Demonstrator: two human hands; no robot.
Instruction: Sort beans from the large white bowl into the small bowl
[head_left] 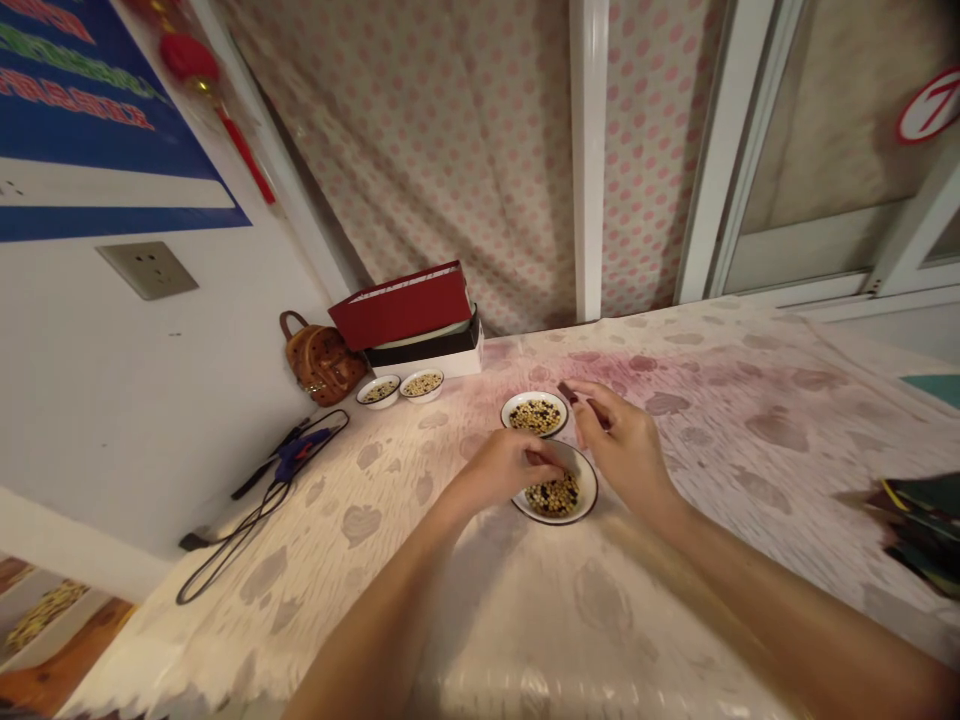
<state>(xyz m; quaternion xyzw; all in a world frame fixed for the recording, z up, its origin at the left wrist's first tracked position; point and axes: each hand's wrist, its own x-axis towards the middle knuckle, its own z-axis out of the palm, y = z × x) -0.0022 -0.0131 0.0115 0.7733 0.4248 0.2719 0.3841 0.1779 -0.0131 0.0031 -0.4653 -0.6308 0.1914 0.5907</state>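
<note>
A white dark-rimmed bowl (590, 498) with yellow and black grains or beans stands on the table close in front of me. My left hand (506, 468) reaches over its left side, fingers curled down at the grains; what they pinch, if anything, is hidden. Just beyond stands a second white bowl (507, 408) with a similar yellow and black mix. To the right of both bowls, my right hand (622, 440) is raised, its fingers closed on a small dark brown stick-like piece (568, 393) whose tip points toward the far bowl. Its exact kind is too small to tell.
Two small bowls of grains, a left one (379, 403) and a right one (422, 396), stand farther left by stacked boxes (405, 310) and a brown mini backpack (322, 355). A blue corded tool (304, 450) lies along the wall. Dark cloth (926, 525) is at right.
</note>
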